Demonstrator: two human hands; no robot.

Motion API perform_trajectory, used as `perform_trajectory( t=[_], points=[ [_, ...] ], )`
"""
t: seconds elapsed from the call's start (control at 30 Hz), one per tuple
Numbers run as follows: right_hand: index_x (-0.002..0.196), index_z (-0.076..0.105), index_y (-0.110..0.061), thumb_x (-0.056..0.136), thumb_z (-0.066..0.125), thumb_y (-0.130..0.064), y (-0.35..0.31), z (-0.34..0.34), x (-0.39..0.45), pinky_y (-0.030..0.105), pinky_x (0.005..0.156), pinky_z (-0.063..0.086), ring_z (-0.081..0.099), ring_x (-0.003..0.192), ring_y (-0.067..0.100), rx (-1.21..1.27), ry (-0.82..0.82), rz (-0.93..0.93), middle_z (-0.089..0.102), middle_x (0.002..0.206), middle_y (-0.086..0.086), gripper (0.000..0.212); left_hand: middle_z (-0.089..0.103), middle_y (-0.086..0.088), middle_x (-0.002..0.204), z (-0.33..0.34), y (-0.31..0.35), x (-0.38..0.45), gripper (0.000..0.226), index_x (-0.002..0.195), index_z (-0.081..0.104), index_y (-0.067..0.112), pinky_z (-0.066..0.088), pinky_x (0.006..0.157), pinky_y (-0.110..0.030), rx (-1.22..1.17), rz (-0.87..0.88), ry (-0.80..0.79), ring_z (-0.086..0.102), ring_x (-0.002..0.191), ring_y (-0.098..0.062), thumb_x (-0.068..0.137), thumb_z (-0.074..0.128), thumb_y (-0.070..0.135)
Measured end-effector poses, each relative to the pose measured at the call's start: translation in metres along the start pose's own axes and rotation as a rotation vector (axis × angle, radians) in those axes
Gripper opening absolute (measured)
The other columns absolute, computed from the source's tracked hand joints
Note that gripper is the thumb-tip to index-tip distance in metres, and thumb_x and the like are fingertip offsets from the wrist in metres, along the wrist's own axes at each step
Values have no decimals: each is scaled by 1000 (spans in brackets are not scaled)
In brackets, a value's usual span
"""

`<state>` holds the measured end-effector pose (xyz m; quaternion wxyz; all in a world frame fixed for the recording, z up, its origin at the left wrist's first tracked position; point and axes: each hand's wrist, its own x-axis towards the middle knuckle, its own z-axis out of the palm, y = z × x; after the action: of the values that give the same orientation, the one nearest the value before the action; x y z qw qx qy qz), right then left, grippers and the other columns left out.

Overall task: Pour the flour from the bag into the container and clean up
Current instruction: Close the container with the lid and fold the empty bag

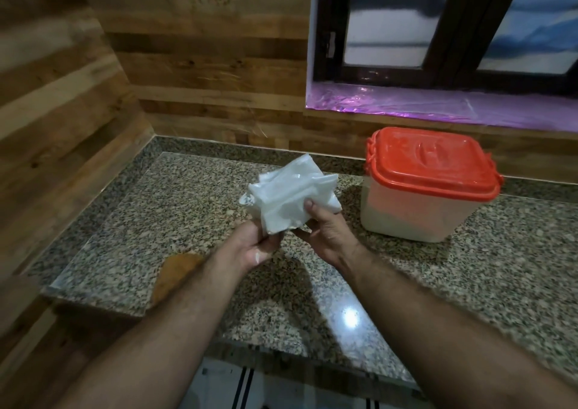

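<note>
Both hands are raised over the granite table [438,283], and between them sits the white flour bag [289,199], crumpled and folded flat, looking empty. The left hand [255,246] pinches its lower near corner from beneath; the right hand [325,230] grips its right side, thumb pressed on top. Both are closed on the plastic, neither spread wide. The bag's long axis runs slantwise, from near-left up to far-right, tilted away from the person.

The container [416,208] stands on the table to the right of the hands and a little farther back, near the window sill, its red lid [428,161] seated on top. Through the pale wall it appears well filled, so I judge the pouring done and the tidying under way. The right hand is plainly the nearer one to the container. A brownish patch [175,275] lies on the table below the left forearm; what it is I cannot tell
</note>
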<state>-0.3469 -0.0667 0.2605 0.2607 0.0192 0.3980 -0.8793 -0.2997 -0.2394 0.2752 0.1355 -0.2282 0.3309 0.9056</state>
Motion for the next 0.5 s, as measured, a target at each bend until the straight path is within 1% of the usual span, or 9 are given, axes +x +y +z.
perform_trajectory(
  t=[0.07,0.13,0.17,0.2,0.27,0.33,0.4,0.43,0.5],
  points=[
    [137,65,-9,68,92,-7,2,5,-1,59,84,62,68,122,37,46,101,-15,72,134,17,75,75,-19,95,-1,-10,-3,28,119,70,3,66,54,-32,130,4,54,76,64,-24,93,71,14],
    [135,66,-6,70,89,-2,4,7,-4,59,84,62,71,120,38,52,145,-26,75,130,17,69,77,-20,102,-5,-18,-15,25,122,73,7,68,81,-48,322,23,69,77,82,-28,108,59,21],
    [132,68,-6,70,89,0,3,8,-7,57,83,63,73,117,37,51,163,-28,77,127,16,66,76,-21,108,-10,-20,-24,27,126,73,8,64,91,-56,391,34,60,75,92,-30,110,54,20],
    [127,70,-5,70,88,3,3,8,-8,54,82,64,75,113,35,43,183,-30,79,123,15,61,73,-22,114,-18,-20,-32,29,130,70,6,60,95,-59,418,54,45,72,99,-31,109,52,14],
    [120,73,-3,72,87,10,1,8,-14,51,79,65,79,102,32,9,217,-18,81,114,13,52,64,-28,128,-37,-17,-52,46,140,60,-2,56,99,-60,352,138,49,65,110,-35,96,57,10],
    [119,73,-1,73,86,14,1,5,-19,54,81,66,81,96,32,-73,226,6,82,109,14,50,56,-25,147,-56,-11,-72,70,153,46,-2,45,109,-60,300,269,113,58,125,-35,95,60,32],
    [117,73,-1,74,85,16,8,5,-28,58,84,65,81,95,34,-230,181,56,82,109,16,48,47,-8,161,-59,-9,-99,80,163,34,11,42,114,-58,557,389,234,52,135,-27,99,63,51],
    [115,73,-1,75,84,16,14,7,-35,58,83,66,81,94,35,-311,140,90,81,109,18,45,44,2,162,-57,-11,-112,85,166,29,20,45,111,-55,762,411,266,50,136,-22,99,70,50],
    [113,74,1,75,84,17,32,16,-54,55,81,66,80,94,37,-432,4,161,80,112,22,42,51,7,158,-49,-21,-131,102,168,26,28,54,104,-47,1021,375,260,56,135,-16,87,87,41]
  ],
)
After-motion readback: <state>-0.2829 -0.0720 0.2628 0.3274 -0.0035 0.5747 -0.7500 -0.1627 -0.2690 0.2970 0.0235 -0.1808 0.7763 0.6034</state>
